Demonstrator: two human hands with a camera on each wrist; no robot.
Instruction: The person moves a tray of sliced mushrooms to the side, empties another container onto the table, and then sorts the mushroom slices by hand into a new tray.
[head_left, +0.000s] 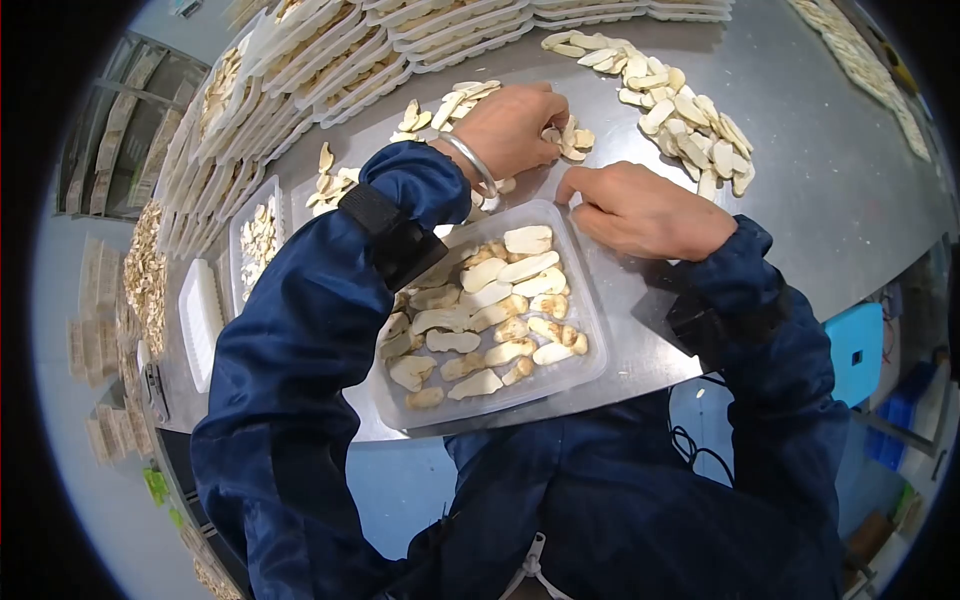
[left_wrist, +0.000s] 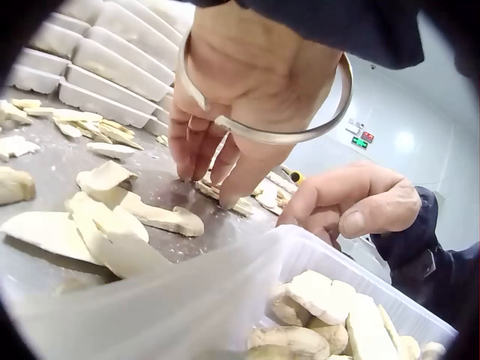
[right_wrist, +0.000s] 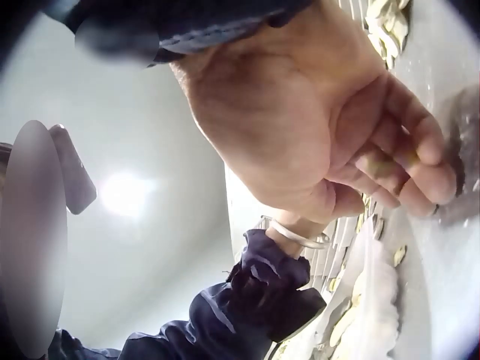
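Observation:
My left hand, with a silver bracelet at its wrist, reaches past the tray's far edge. Its thumb and fingers close round a small cluster of pale mushroom slices on the metal table. In the left wrist view those fingers point down, with slices at their tips. My right hand rests by the tray's far right corner, fingers loosely bent. No object shows in its palm in the right wrist view. Between the forearms, a clear plastic tray holds rows of mushroom slices laid flat, some with brown edges.
A long heap of slices lies beyond the right hand, with smaller piles at the far left. Stacked filled trays line the table's back left. A white tray sits at the left edge; a blue stool stands below right.

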